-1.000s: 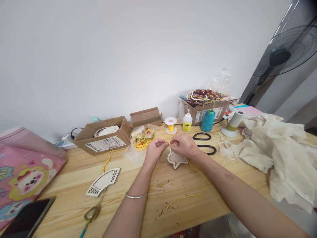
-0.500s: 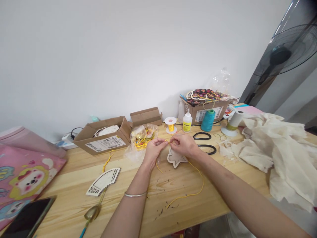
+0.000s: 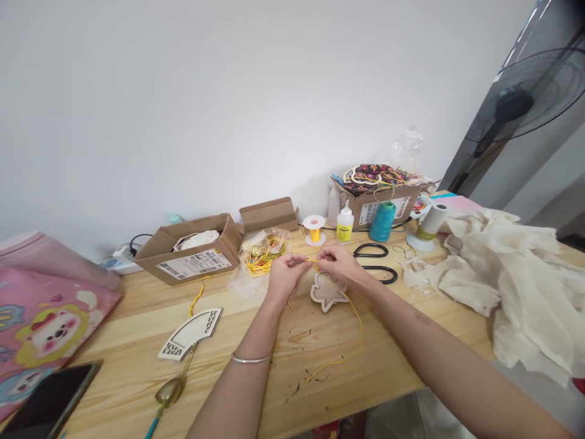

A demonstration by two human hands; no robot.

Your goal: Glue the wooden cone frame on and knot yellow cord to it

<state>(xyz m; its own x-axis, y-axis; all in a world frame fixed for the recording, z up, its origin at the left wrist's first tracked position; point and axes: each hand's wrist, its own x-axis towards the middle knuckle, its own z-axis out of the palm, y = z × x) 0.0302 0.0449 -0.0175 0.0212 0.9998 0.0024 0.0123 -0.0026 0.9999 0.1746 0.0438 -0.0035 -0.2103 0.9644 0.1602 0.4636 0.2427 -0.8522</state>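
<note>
My left hand [image 3: 286, 274] pinches a yellow cord [image 3: 360, 323] between thumb and finger. Close beside it, my right hand [image 3: 339, 263] is closed on the same cord, and a short stretch runs between the fingertips. Below the right hand hangs a pale, flower-shaped wooden piece [image 3: 327, 294] with a scalloped edge; the fingers partly cover its top. From there the cord's long end curves down onto the wooden table [image 3: 365, 378]. A shorter end sticks out under my left hand. Any knot at the fingertips is too small to make out.
Behind the hands stand a yellow thread spool [image 3: 314, 231], a glue bottle [image 3: 345, 224] and a teal thread cone [image 3: 382, 222]. Black-handled scissors [image 3: 379, 274] lie at right near crumpled cloth [image 3: 516, 268]. A fan-shaped wooden piece [image 3: 192, 332], phone [image 3: 50, 402] and cardboard box [image 3: 192, 262] are left.
The yellow cord has drawn slightly wider between my fingertips. Its long end hangs closer in to the left, and the wooden piece has shifted slightly.
</note>
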